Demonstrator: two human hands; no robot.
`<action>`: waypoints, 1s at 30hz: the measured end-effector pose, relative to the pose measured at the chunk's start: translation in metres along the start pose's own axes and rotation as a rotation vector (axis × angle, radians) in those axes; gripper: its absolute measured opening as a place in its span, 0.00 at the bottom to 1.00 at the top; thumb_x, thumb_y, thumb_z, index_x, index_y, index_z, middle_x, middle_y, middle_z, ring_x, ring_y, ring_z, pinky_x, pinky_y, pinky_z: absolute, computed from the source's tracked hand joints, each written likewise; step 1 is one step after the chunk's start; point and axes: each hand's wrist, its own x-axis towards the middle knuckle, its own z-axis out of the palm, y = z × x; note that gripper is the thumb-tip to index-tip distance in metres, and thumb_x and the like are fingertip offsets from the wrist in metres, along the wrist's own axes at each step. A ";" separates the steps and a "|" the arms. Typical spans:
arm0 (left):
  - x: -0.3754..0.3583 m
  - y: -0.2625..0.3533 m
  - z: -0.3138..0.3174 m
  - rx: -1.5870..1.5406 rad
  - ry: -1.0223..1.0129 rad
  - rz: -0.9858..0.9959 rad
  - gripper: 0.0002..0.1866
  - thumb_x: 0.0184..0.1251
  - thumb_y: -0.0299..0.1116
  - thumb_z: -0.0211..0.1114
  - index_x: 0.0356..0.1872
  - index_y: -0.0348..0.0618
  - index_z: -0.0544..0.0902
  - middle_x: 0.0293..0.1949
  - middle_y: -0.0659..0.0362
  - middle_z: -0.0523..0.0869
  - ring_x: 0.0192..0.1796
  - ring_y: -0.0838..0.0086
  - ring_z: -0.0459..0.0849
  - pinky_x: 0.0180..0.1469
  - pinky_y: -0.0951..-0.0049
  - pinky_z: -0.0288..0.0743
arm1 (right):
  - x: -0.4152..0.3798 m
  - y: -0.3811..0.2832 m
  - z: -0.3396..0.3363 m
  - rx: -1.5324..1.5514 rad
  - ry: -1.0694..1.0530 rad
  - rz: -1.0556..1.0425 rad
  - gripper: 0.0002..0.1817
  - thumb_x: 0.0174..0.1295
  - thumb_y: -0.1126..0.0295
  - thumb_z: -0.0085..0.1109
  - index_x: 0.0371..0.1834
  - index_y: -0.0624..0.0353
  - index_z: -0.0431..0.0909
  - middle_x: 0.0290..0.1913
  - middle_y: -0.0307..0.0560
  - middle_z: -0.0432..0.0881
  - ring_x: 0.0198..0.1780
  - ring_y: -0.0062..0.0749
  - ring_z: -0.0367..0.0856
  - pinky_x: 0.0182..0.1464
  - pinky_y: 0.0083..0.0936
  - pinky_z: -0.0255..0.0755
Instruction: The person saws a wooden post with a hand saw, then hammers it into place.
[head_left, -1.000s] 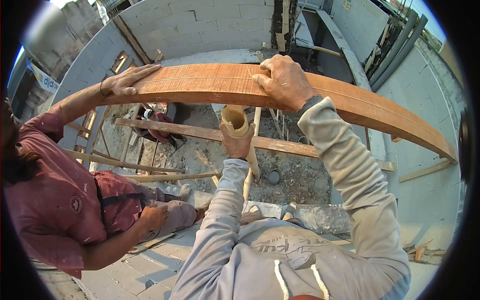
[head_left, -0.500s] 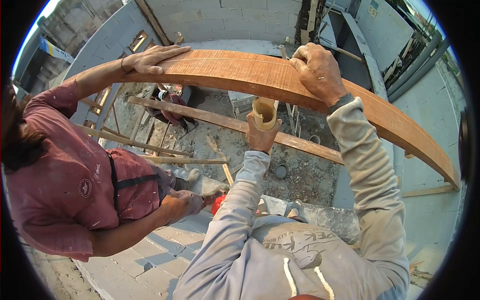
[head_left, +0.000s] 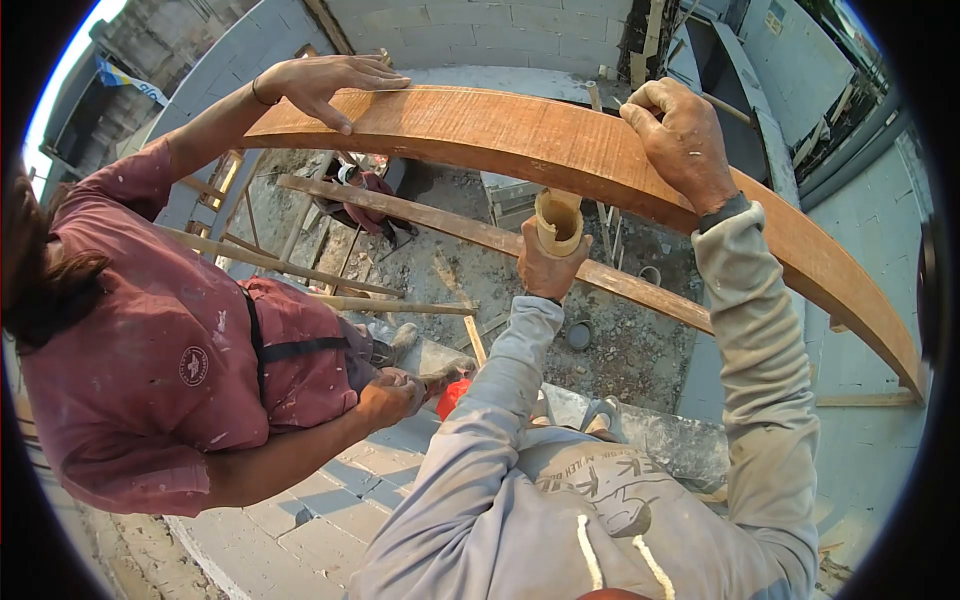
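A long wooden beam (head_left: 500, 125) crosses in front of me, looking curved in this wide view. My left hand (head_left: 553, 275) is closed round a hollow tan tube, which looks like the cut end of a bamboo pole (head_left: 560, 222), just below the beam's near side. My right hand (head_left: 682, 140) is over the beam's right half, thumb and forefinger pinched together. A tiny pale tip shows at the pinch, too small to name. A co-worker's hand (head_left: 325, 90) rests on the beam's left part.
The co-worker in a red shirt (head_left: 150, 370) stands close at my left. A lower plank (head_left: 450, 225) and several poles (head_left: 270, 265) span the gap below. Another person (head_left: 370, 200) is down on the rubble floor. Grey block walls (head_left: 480, 45) surround us.
The view has shifted, so most things sit further right. My right hand has lifted slightly from the beam, still pinched. The co-worker's hand on the beam is more arched. My left hand keeps its grip.
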 end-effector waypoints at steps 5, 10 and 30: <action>0.003 0.001 -0.002 -0.001 0.007 0.034 0.38 0.46 0.43 0.80 0.55 0.47 0.65 0.46 0.51 0.84 0.48 0.56 0.86 0.50 0.57 0.79 | 0.003 -0.002 -0.001 0.002 0.014 -0.018 0.11 0.63 0.65 0.62 0.32 0.63 0.83 0.33 0.48 0.83 0.34 0.36 0.82 0.41 0.31 0.76; 0.004 0.003 -0.005 0.007 0.005 0.009 0.38 0.46 0.43 0.80 0.55 0.46 0.65 0.47 0.50 0.84 0.48 0.56 0.86 0.50 0.58 0.79 | 0.004 -0.003 -0.005 0.094 0.069 0.035 0.13 0.65 0.63 0.60 0.33 0.63 0.83 0.33 0.47 0.83 0.33 0.33 0.83 0.39 0.28 0.77; 0.015 0.002 -0.003 -0.078 0.009 0.107 0.35 0.45 0.41 0.80 0.49 0.40 0.66 0.42 0.50 0.84 0.44 0.61 0.87 0.46 0.61 0.81 | 0.011 0.001 0.012 -0.113 -0.003 -0.031 0.10 0.61 0.65 0.64 0.34 0.63 0.84 0.31 0.47 0.81 0.34 0.36 0.81 0.40 0.31 0.75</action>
